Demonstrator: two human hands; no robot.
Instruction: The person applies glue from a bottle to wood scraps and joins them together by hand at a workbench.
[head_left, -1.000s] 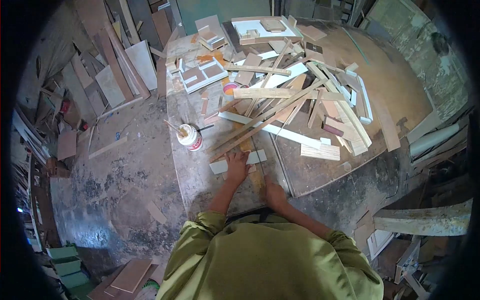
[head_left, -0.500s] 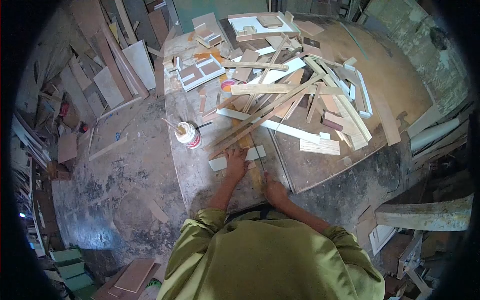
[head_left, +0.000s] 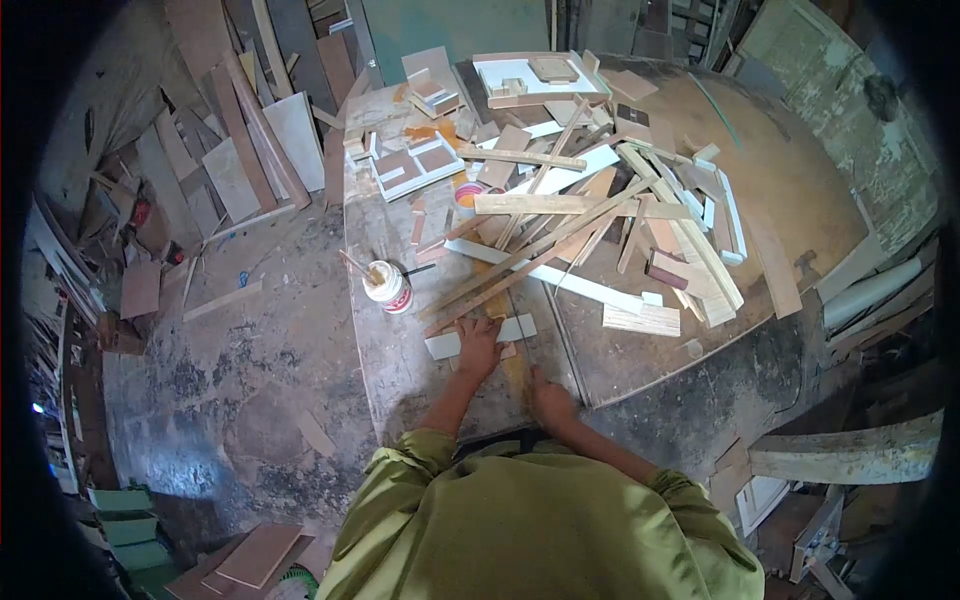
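Spread-fingered, the left hand [head_left: 480, 346] presses the white strip [head_left: 443, 347] onto the near left worktable [head_left: 400, 370], while the right hand [head_left: 552, 402] grips a thin blade-like tool [head_left: 523, 345] at its right end, apparently cutting, which calls for steady pressure.

pale leaning board [head_left: 297, 138], brown boards [head_left: 260, 556] near green blocks [head_left: 124, 503], thin green strip [head_left: 713, 109]

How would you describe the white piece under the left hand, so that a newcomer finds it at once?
On the big worktable, find the side nearest the green shirt. There, the left hand lies across a white piece whose ends show on both sides. Unlike the long white strip farther away, it is much shorter and under a hand.
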